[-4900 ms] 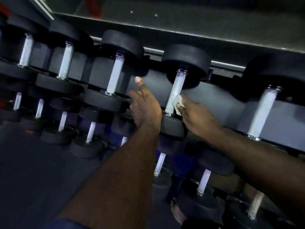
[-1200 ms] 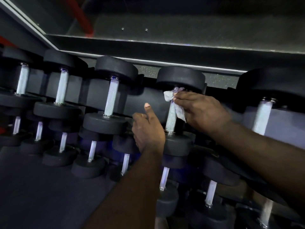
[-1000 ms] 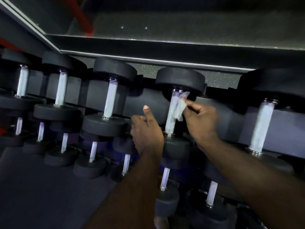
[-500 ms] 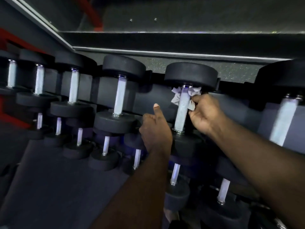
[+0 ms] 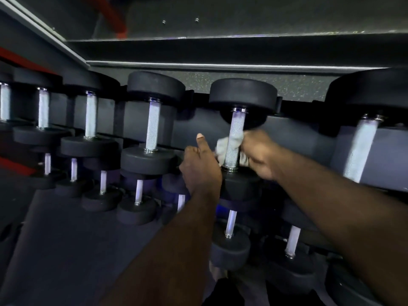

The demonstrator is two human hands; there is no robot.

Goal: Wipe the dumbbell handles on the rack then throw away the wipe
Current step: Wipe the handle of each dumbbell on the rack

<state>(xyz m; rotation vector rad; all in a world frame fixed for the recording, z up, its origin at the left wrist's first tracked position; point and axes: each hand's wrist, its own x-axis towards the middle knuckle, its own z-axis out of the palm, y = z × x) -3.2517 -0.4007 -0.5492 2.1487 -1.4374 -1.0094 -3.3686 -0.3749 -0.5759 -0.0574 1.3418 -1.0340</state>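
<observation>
Centre frame: right hand [image 5: 258, 155], grip closed on wipe [image 5: 223, 146], slid from top to foot of dumbbell handle [image 5: 236, 129]; pass nearly done; left hand [image 5: 201, 171]: cannot tell grip.

**Black, silver and a streak of red**

The dumbbell heads [image 5: 242, 93] are matte black. Each handle [image 5: 236, 127] is bright silver with a fine cross-hatched knurl, and the lower-row handles [image 5: 139, 191] glow faintly violet. The wipe [image 5: 221, 149] is off-white. The rack [image 5: 194, 133] is slate grey. The floor strip [image 5: 220, 80] beyond is dark with pale speckles, and red bars [image 5: 13, 60] show far left.
</observation>
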